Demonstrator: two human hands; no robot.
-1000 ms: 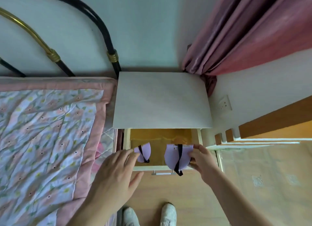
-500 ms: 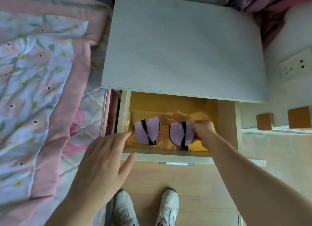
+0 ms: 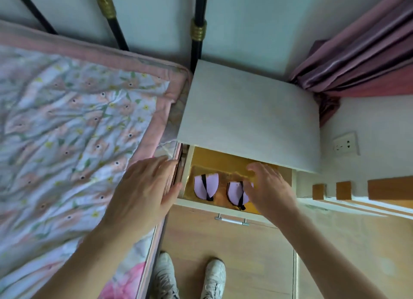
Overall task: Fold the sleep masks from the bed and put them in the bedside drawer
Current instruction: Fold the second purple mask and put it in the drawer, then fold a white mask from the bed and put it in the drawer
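Observation:
Two folded lilac sleep masks with black straps lie side by side on the gold lining of the pulled-out bedside drawer [image 3: 223,206]. The left mask [image 3: 206,187] lies fully in view. The right mask [image 3: 235,193] is partly covered by my right hand [image 3: 268,189], which hovers over it with fingers spread and nothing held. My left hand [image 3: 145,189] is open, palm down, over the bed's edge just left of the drawer.
The white bedside table top [image 3: 250,117] overhangs the back of the drawer. A floral quilt with pink border [image 3: 73,142] covers the bed at left. Pink curtain [image 3: 362,59] hangs at back right. My two white shoes [image 3: 190,276] stand on the wooden floor below the drawer handle [image 3: 232,220].
My right hand has let go of the right mask, which now lies in the drawer, and has opened above it. The left hand stays open beside the drawer. The view has shifted.

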